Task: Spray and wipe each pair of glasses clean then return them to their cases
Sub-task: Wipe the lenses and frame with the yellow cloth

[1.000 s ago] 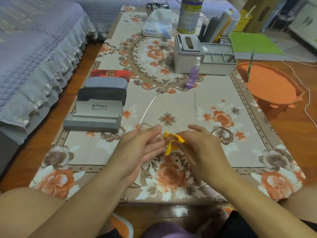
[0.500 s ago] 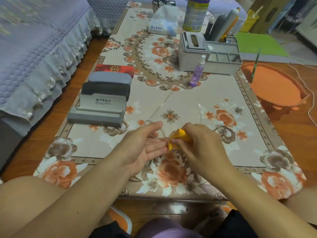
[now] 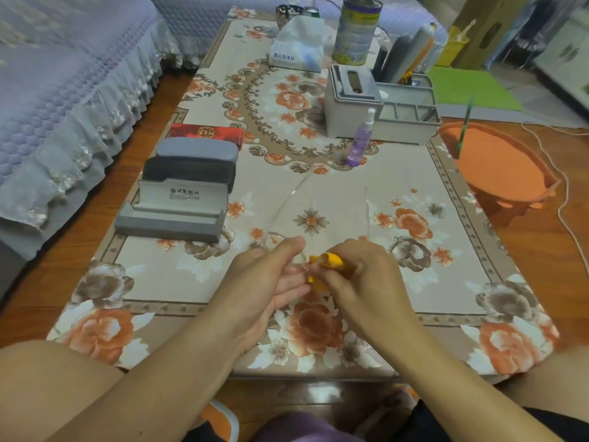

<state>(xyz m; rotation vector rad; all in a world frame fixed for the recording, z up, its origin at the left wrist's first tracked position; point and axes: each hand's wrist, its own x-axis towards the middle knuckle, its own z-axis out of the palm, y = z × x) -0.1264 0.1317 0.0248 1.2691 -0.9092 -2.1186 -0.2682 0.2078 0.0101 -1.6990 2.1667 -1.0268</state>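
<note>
In the head view, one pair of clear-framed glasses (image 3: 288, 247) sits between two hands above the table (image 3: 366, 199). The left hand (image 3: 267, 282) pinches the frame, thumb on top, fingers (image 3: 294, 283) underneath. The right hand (image 3: 360, 275) curls its fingers around one yellow cloth (image 3: 328, 262), pressed against the lens just beside the left fingertips. Beyond the left fingers lie four cases: one open grey case (image 3: 170, 212), two closed cases (image 3: 194, 161) and one red case (image 3: 207, 134). One purple spray bottle (image 3: 360, 140) stands well beyond the right fingers.

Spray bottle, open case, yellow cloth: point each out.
spray bottle (image 3: 360, 145), head view, on its purple body below the white nozzle.
open case (image 3: 169, 220), head view, on the front wall of the grey tray.
yellow cloth (image 3: 331, 261), head view, on the bunched fold above the right hand's fingers.
</note>
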